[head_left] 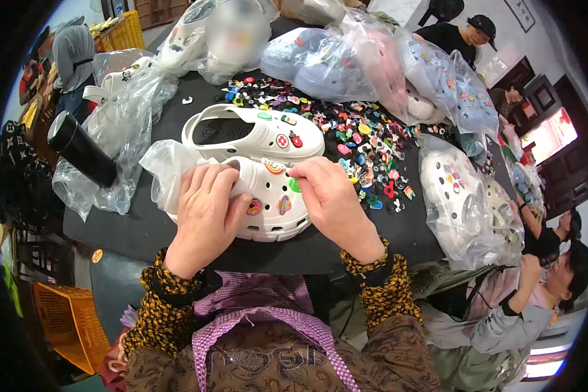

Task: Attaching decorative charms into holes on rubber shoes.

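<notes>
A white foam clog (pixel 268 193) lies in front of me, its heel partly in a clear plastic bag (pixel 165 166). My left hand (pixel 204 212) is closed over the heel end, fingers curled onto the clog and bag. My right hand (pixel 336 206) pinches at the toe, thumb and fingertips on a green charm (pixel 294 185) that they partly hide. Other charms sit in the clog's holes: a rainbow (pixel 275 168), a planet (pixel 284 205) and a round pink one (pixel 254 207). Just beyond stands a second white clog (pixel 312 142) with several charms in its upper.
Loose colourful charms (pixel 372 140) are spread over the black table (pixel 140 228). Bagged blue clogs (pixel 313 62) line the far side, and bagged white clogs (pixel 460 196) lie at right. A black tumbler (pixel 81 150) stands at left. An orange crate (pixel 72 326) is below left. Other people sit around.
</notes>
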### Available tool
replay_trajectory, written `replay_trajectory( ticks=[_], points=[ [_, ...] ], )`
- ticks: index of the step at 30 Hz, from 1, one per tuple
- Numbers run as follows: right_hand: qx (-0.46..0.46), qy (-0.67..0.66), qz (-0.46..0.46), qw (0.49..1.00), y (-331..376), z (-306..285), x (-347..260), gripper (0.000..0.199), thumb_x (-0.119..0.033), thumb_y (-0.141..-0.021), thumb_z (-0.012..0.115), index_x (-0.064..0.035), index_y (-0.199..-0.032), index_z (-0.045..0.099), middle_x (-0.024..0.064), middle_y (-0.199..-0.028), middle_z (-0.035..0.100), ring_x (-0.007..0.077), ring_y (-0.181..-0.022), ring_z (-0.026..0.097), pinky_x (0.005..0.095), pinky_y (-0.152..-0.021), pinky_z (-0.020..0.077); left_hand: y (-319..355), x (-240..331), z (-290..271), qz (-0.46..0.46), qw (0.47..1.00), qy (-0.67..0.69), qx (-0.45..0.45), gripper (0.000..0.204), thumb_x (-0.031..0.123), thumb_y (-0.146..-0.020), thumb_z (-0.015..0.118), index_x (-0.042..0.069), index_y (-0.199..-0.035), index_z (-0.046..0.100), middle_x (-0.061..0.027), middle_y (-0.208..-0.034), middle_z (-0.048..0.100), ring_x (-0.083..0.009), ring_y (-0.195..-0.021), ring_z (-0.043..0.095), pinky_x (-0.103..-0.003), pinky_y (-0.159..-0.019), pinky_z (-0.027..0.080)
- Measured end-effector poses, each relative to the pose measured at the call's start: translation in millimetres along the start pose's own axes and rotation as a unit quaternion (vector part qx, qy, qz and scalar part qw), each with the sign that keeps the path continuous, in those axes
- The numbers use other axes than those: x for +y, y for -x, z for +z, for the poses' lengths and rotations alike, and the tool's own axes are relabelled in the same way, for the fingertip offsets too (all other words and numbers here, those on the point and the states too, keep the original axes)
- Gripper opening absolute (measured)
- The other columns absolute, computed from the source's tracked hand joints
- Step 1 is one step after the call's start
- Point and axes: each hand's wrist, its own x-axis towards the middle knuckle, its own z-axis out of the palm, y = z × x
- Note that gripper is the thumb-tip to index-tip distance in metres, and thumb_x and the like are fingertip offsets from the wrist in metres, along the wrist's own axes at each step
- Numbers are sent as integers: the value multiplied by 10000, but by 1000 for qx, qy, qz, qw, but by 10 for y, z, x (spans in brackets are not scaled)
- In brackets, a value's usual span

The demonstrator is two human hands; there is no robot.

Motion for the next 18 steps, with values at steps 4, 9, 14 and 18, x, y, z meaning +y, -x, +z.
replay_trajectory(
  ticks=[4,9,14,18],
  points=[
    [50,122,-22,991,84,77,-37,231,-7,-800,631,-45,-1027,610,100,-993,581,290,-920,554,402,-822,411,19,-11,6,4,1000,15,14,315,105,-786,676,-2,-1048,538,-160,-1041,592,-370,-1006,539,-453,-933,380],
    [34,152,-14,988,211,19,-161,317,-38,-772,686,-37,-1081,613,87,-1005,567,283,-923,542,399,-823,410,82,-16,-6,25,997,59,49,266,85,-746,702,12,-965,571,-123,-975,606,-340,-979,564,-460,-935,391],
    [84,107,-20,990,329,22,-253,361,-14,-730,724,-41,-1078,630,86,-1036,583,281,-922,547,402,-825,416,254,56,-56,57,995,47,74,278,75,-730,714,16,-967,581,-117,-979,623,-338,-955,590,-469,-940,401],
    [123,81,-13,989,393,77,-292,324,-4,-720,732,-46,-1026,636,85,-1026,594,281,-902,544,401,-813,417,365,94,-71,58,994,37,84,292,70,-718,725,17,-967,583,-121,-983,629,-335,-968,598,-486,-957,399]
  ],
)
